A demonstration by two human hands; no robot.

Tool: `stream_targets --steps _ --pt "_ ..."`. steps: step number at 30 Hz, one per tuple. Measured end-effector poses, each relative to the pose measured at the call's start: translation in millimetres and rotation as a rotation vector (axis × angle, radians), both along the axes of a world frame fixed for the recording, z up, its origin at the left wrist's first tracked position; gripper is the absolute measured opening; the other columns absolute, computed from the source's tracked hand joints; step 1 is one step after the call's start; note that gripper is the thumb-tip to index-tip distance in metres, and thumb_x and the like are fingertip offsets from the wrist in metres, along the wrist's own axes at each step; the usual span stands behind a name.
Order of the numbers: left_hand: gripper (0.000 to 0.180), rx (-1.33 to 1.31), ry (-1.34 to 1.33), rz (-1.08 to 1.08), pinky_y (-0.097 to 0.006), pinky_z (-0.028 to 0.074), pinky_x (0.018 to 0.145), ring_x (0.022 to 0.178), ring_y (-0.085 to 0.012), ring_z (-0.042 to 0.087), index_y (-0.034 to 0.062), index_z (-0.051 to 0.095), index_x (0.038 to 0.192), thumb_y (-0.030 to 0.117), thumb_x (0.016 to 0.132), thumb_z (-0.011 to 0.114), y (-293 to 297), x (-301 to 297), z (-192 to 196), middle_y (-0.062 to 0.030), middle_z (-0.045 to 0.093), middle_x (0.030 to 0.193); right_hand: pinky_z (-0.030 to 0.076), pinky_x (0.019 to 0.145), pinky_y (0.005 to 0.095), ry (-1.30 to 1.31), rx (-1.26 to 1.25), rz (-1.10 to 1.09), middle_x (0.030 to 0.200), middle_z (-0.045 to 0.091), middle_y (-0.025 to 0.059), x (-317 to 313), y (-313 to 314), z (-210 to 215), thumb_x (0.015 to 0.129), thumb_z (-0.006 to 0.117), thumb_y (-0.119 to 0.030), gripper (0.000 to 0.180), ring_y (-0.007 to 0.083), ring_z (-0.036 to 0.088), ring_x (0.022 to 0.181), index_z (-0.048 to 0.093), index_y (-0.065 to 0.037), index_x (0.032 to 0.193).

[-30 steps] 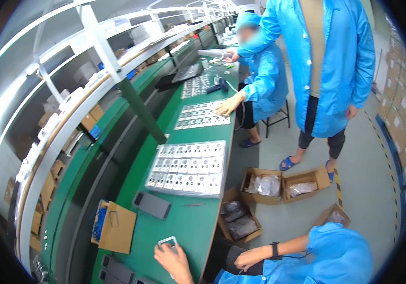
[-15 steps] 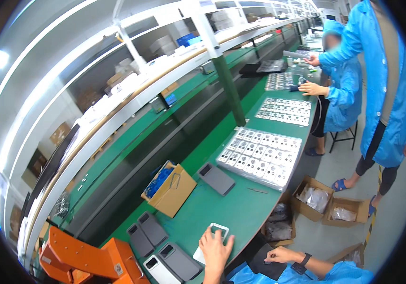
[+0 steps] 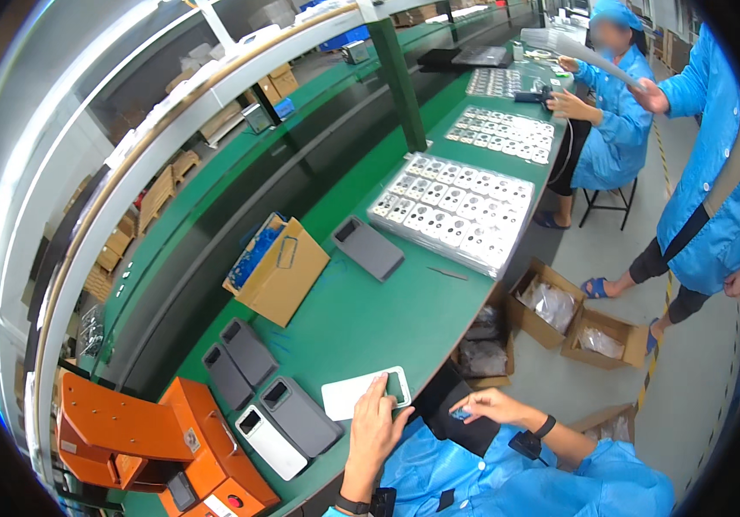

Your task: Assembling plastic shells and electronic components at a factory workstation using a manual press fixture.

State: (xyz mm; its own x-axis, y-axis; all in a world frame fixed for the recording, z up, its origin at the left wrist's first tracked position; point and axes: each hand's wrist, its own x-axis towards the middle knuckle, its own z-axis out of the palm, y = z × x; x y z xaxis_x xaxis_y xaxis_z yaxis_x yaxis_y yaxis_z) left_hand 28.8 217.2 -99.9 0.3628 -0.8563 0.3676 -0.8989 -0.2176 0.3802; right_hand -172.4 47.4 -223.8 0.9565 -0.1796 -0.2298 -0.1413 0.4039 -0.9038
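While left hand [image 3: 378,425] presses white phone case [image 3: 365,393], right hand [image 3: 486,405] apart.

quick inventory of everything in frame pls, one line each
phone cover under the hand: 1, white, near bench edge
phone covers: 4 grey and 1 white, bench left of the hand
lone phone cover: 1, grey, mid bench
open box: 1, brown, blue parts inside, mid bench
parts trays: several, clear with white parts, along the bench
orange fixture: 1, lower left
floor boxes: several, brown, bags inside, beside the bench
co-workers: 2, blue coats, one seated, one standing, upper right
left hand: fingers on the white cover
right hand: off the bench, over the lap, pinching something small and blue
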Motion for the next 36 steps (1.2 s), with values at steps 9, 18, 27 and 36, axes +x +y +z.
stream_targets --steps 9,18,27,36 --pt "0.023 -0.159 -0.173 0.078 -0.039 0.051 0.083 0.1 -0.0293 0.062 0.0027 0.069 0.097 0.001 0.074 0.073 4.2 -28.7 -21.2 -0.0099 0.063 0.096 0.051 0.098 0.0339 0.023 0.262 -0.121 0.119 0.062 0.0117 -11.2 -0.7 48.4 0.101 0.05 -0.018 0.03 0.018 0.06 0.109 0.061 0.003 0.118" --pt "0.022 -0.557 0.056 -0.005 -0.041 0.053 0.085 0.087 -0.0283 0.066 0.0015 0.065 0.095 -0.01 0.079 0.056 3.7 -26.0 35.8 -0.0129 0.064 0.09 0.05 0.1 0.0366 0.003 0.366 -0.142 0.113 0.063 0.0147 -7.7 12.3 63.3 0.102 0.048 -0.019 0.026 0.0238 0.062 0.109 0.06 0.003 0.109" --pt "0.039 -1.057 1.176 -0.085 -0.027 0.042 0.048 0.047 -0.0163 0.048 -0.0096 0.055 0.106 0.027 0.096 0.044 21.3 -8.9 57.3 -0.0142 0.056 0.067 0.05 0.098 0.0423 -0.224 0.36 -0.268 0.115 0.062 0.0235 26.0 10.1 116.8 0.104 0.039 -0.029 0.035 0.0348 0.061 0.111 0.051 -0.002 0.085" --pt "0.035 -0.662 1.709 -0.004 -0.021 0.027 0.03 0.031 -0.0111 0.039 -0.0009 0.046 0.128 0.019 0.099 0.043 29.1 -30.6 28.0 -0.02 0.061 0.078 0.05 0.094 0.0405 -0.497 0.125 -0.322 0.119 0.059 0.023 90.7 44.1 174.1 0.106 0.032 -0.025 0.035 0.0274 0.057 0.114 0.045 -0.005 0.08"
